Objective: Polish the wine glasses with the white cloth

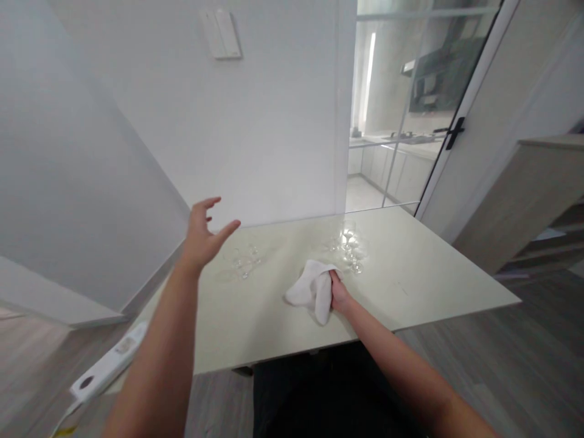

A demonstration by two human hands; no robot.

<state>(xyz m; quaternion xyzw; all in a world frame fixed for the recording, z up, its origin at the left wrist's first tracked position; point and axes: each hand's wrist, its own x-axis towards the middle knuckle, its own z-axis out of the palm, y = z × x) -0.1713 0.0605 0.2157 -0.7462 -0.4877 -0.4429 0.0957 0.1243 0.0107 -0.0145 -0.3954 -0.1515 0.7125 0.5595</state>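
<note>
My right hand grips a white cloth just above the pale tabletop, its folds hanging to the left. My left hand is raised over the table's left side, fingers curved and thumb spread apart, holding nothing. Below and to the right of that hand stand a few clear stemmed glasses, hard to tell apart against the light surface. Beyond the cloth, slightly right, is another cluster of clear glasses with bright reflections.
The pale table meets a white wall at the back. A white power strip with a cable lies at the left edge. Behind the table on the right is a glass-paned door with a black handle; a wooden shelf unit stands farther right.
</note>
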